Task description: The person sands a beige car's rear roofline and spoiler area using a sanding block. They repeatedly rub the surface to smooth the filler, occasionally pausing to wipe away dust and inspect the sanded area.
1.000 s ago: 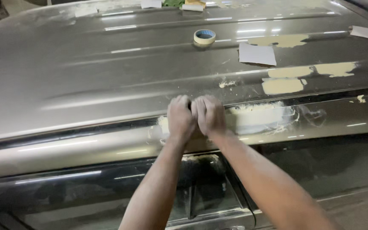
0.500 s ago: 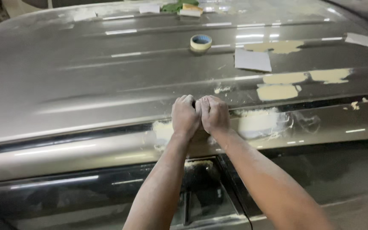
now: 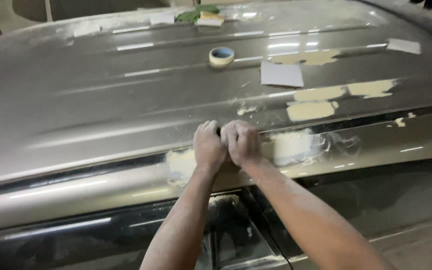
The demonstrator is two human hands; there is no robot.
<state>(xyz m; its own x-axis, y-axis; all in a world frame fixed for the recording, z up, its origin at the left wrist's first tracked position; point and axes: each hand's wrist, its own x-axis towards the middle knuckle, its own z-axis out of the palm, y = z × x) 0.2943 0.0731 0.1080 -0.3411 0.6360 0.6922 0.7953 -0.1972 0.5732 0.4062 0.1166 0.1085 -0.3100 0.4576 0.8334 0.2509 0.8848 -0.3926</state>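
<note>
Two bare hands are pressed side by side, knuckles up, on the near edge of a dusty grey-brown car roof (image 3: 126,100), the left hand (image 3: 209,146) touching the right hand (image 3: 241,142). Both are curled shut, fingers folded down against the panel; whatever they press on the surface is hidden beneath them, so what they grip cannot be told. They sit on a long pale cream patch of body filler (image 3: 291,146) that runs along the roof's near edge, its long axis left to right, showing to the left of the left hand and farther to the right of the right hand.

Against the frame half a second earlier, the hands have stayed together on the same patch, with the cream smear on their left still showing.

Both forearms rise from the bottom edge of the view and converge at the wrists, the right one coming in at a steeper slant from the lower right.

Farther back, toward the middle of the roof, lie a roll of cream masking tape with a blue core (image 3: 221,55) and, just to its right, a flat grey sheet of sandpaper (image 3: 281,74). More cream filler patches (image 3: 311,110) lie toward the right edge. Below the roof edge is a dark side window (image 3: 236,235).
</note>
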